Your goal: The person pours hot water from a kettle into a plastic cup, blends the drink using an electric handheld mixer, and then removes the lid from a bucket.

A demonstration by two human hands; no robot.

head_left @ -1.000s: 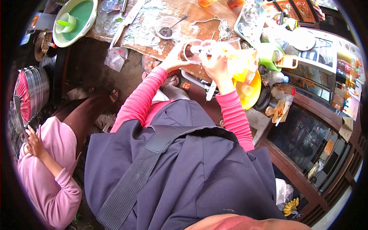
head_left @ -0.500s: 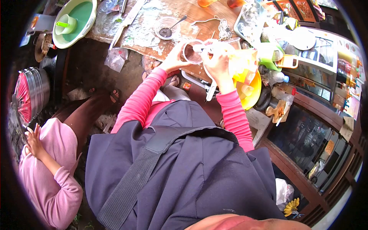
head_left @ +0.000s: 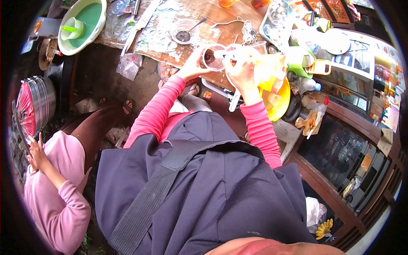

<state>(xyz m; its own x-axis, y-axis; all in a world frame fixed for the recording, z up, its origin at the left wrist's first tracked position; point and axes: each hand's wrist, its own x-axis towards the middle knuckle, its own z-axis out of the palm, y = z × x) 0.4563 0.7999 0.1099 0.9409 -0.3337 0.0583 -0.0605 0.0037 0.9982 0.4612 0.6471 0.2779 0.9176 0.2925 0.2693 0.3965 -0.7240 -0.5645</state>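
Note:
My left hand (head_left: 193, 67) is closed around a clear plastic cup (head_left: 211, 63) with something brownish inside. My right hand (head_left: 241, 71) is closed on a white object (head_left: 221, 54) whose end reaches over the cup's mouth; glare and my fingers hide most of it, so I cannot tell its kind. Just behind the cup, a clear bowl (head_left: 176, 29) stands on the table with a metal spoon (head_left: 197, 25) in dark contents. Beside my right wrist is a yellow basin (head_left: 278, 111) with bright, overexposed things in it. A white handle (head_left: 234, 101) sticks out below that wrist.
The wooden table (head_left: 212, 10) carries a large knife (head_left: 139, 26), a white cable (head_left: 247, 32) and a tray of bags. A tub of green liquid (head_left: 89, 29) stands at the far left. Another person (head_left: 55, 182) is at my left. A glass-fronted cabinet (head_left: 340, 157) is at the right.
Both my hands stay almost in place over the cup. The other person's hand at the left has shifted slightly, near a dark flat object.

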